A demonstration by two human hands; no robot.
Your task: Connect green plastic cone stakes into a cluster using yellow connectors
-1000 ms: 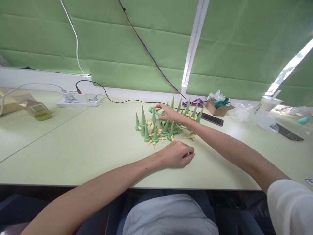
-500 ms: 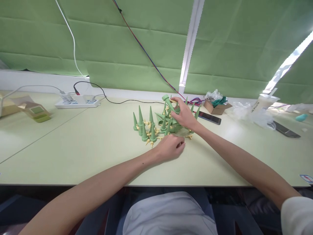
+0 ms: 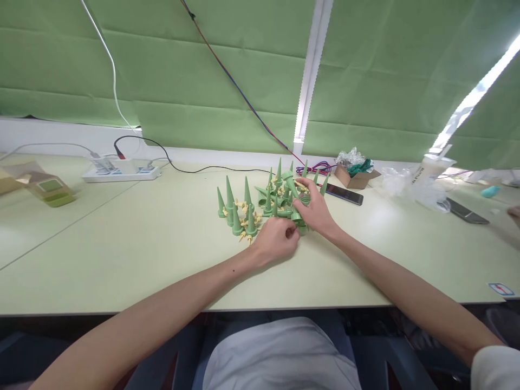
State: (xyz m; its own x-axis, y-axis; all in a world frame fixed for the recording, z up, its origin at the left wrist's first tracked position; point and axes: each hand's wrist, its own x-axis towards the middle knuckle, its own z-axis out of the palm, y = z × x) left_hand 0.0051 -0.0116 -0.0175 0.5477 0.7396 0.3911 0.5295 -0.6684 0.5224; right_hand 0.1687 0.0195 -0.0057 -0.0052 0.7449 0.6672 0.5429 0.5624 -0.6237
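Observation:
My right hand (image 3: 313, 207) is closed around a green plastic watering spike (image 3: 290, 182), held tilted with its wide end up and to the left. Low on the table, my left hand (image 3: 277, 238) rests with curled fingers pressed together; whatever they pinch is hidden. Just beyond both hands lies a cluster of green cone-shaped spikes, some standing on their wide ends, such as one spike (image 3: 247, 193), others lying on their sides. Small yellow valves (image 3: 242, 205) are scattered among them. My right hand covers part of the cluster.
A black phone (image 3: 344, 194) and a small cardboard box (image 3: 357, 179) with plastic wrap lie to the right. Farther right are a plastic cup (image 3: 431, 169) and a dark flat device (image 3: 467, 211). A power strip (image 3: 122, 172) stands back left. Another person's hand (image 3: 515, 214) shows at the right edge.
My right hand has come down and nearer to my left hand, carrying the spike with it. The view has shifted slightly, and another person's hand has appeared at the right edge.

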